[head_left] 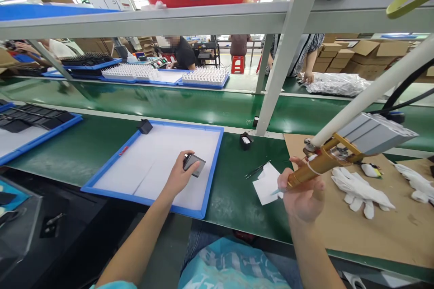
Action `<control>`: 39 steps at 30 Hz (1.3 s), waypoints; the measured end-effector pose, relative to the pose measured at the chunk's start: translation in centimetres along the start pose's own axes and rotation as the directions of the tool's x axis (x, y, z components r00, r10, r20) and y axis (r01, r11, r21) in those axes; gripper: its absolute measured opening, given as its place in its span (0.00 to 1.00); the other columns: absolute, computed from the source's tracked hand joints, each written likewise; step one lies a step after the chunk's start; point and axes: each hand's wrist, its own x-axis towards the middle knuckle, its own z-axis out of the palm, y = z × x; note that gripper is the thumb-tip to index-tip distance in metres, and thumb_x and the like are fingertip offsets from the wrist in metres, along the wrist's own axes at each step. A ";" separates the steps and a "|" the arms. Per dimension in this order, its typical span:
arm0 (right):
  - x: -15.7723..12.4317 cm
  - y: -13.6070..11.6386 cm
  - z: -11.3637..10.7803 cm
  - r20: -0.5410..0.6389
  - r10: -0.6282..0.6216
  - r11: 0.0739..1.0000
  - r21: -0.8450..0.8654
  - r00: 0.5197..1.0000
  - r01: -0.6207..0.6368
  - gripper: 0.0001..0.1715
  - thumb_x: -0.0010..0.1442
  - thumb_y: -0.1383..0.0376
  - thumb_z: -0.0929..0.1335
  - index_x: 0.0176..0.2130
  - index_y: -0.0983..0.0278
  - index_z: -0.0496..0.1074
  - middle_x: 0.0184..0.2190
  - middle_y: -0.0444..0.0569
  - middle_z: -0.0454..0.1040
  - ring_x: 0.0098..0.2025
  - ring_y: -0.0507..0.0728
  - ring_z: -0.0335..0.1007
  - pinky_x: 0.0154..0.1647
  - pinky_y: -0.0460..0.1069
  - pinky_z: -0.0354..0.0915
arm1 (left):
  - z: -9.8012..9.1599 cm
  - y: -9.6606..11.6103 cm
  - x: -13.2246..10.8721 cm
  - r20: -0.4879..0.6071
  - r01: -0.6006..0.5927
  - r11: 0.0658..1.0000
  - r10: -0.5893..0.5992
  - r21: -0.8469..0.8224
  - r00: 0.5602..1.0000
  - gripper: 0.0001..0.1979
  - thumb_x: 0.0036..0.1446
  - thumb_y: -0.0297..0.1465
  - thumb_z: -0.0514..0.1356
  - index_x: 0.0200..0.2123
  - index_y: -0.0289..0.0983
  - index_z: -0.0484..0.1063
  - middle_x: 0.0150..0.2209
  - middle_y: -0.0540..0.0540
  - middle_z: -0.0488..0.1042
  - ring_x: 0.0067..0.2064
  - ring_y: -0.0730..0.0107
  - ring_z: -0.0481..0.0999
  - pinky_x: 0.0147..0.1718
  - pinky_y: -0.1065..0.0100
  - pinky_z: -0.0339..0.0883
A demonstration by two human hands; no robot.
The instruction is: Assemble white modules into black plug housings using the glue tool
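Observation:
Over the white blue-rimmed tray (210, 176), my left hand (179, 172) grips a small dark rectangular device (196, 165) with a grey face, thumb on top. To the right, my right hand (303, 192) is wrapped round the lower end of a gold cylindrical tool (307, 170), whose pale tip points left. Under that tip lie white papers (266, 185), with dark tweezers (255, 170) beside them. A small black box (245, 141) stands farther back on the green bench, and another black piece (145, 126) sits at the tray's far left corner.
White gloves (361, 189) lie on brown cardboard (346, 230) at right. A slanted white pole (373, 92) and grey post (283, 63) rise over the bench. Another tray (44, 133) holds black parts at left. People work beyond the green conveyor (169, 101).

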 end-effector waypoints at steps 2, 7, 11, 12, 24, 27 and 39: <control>0.2 0.0 -0.1 -0.009 -0.003 1.000 -0.009 1.000 0.003 0.26 0.55 0.43 0.65 0.47 0.54 0.68 0.45 0.47 0.74 0.18 0.50 0.66 0.17 0.48 0.58 | 0.0 1.1 -0.7 0.070 0.118 0.917 -0.098 -0.380 0.993 0.21 0.60 0.45 0.54 0.52 0.42 0.61 0.53 0.38 0.70 0.52 0.54 0.74 0.45 0.54 0.71; 0.6 0.2 -0.1 -0.010 -0.043 0.998 -0.039 0.999 0.043 0.25 0.56 0.44 0.66 0.48 0.55 0.69 0.46 0.49 0.72 0.18 0.50 0.65 0.17 0.49 0.59 | 1.4 4.3 -2.9 0.228 0.215 0.676 -0.072 -0.705 0.971 0.23 0.63 0.49 0.44 0.55 0.45 0.61 0.54 0.38 0.72 0.53 0.52 0.74 0.44 0.49 0.71; 0.9 0.3 -0.3 -0.002 -0.070 0.996 -0.062 0.998 0.070 0.25 0.56 0.45 0.66 0.48 0.55 0.69 0.47 0.50 0.71 0.19 0.50 0.65 0.17 0.50 0.60 | 2.3 5.4 -3.5 0.275 0.236 0.651 -0.044 -0.721 0.960 0.25 0.63 0.51 0.41 0.56 0.45 0.59 0.56 0.38 0.70 0.53 0.50 0.74 0.42 0.48 0.72; 0.9 0.3 -0.3 -0.002 -0.073 0.995 -0.064 0.997 0.072 0.25 0.56 0.46 0.66 0.48 0.55 0.69 0.46 0.50 0.71 0.19 0.50 0.65 0.17 0.49 0.60 | 2.4 5.5 -3.5 0.284 0.238 0.644 -0.033 -0.728 0.958 0.25 0.63 0.51 0.41 0.56 0.46 0.58 0.56 0.38 0.70 0.53 0.50 0.74 0.42 0.48 0.72; 1.2 0.3 -0.3 -0.021 -0.086 0.995 -0.049 0.996 0.085 0.24 0.54 0.47 0.68 0.46 0.57 0.71 0.44 0.47 0.70 0.19 0.49 0.67 0.17 0.49 0.60 | 2.5 5.5 -4.0 0.236 0.146 0.638 0.058 -0.756 0.970 0.23 0.62 0.51 0.44 0.53 0.45 0.59 0.55 0.37 0.70 0.48 0.51 0.76 0.43 0.48 0.71; 1.2 0.4 -0.5 -0.022 -0.091 0.995 -0.051 0.996 0.090 0.25 0.54 0.47 0.68 0.46 0.57 0.71 0.44 0.48 0.70 0.18 0.49 0.67 0.16 0.48 0.60 | 2.5 5.7 -4.1 0.256 0.160 0.588 0.083 -0.793 0.963 0.24 0.59 0.53 0.48 0.51 0.46 0.59 0.55 0.37 0.69 0.48 0.52 0.76 0.43 0.48 0.71; 1.1 0.4 -0.7 -0.060 -0.068 0.996 -0.056 0.996 0.065 0.26 0.52 0.46 0.69 0.46 0.56 0.71 0.43 0.46 0.71 0.18 0.49 0.66 0.17 0.48 0.61 | 1.6 5.6 -3.8 0.255 0.105 0.511 0.233 -0.853 0.939 0.18 0.55 0.44 0.62 0.45 0.47 0.63 0.56 0.43 0.66 0.50 0.57 0.72 0.44 0.58 0.69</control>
